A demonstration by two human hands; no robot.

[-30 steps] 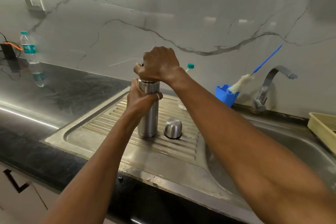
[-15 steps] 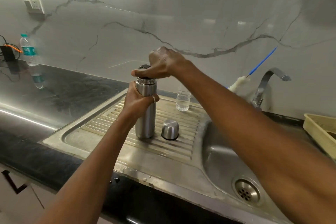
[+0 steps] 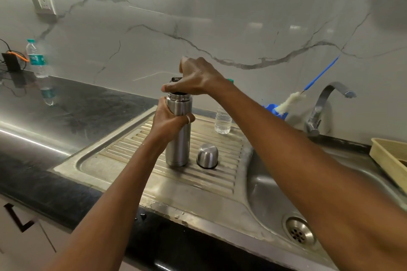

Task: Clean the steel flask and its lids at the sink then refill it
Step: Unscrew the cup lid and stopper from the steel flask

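Note:
The steel flask stands upright on the ribbed drainboard left of the sink basin. My left hand grips its upper body. Above it, my right hand holds the black inner stopper at the flask's mouth, thumb and fingers curled around it. The steel cup lid sits upside down on the drainboard just right of the flask.
A small clear water bottle stands at the drainboard's back. Behind my right arm are a blue holder with a bottle brush, then the tap. A beige tray sits far right. Another bottle stands on the black counter, left.
My right hand has rotated on the stopper, its fingers lifting and spreading more. The view has tilted down, showing the sink drain. The flask stays in place.

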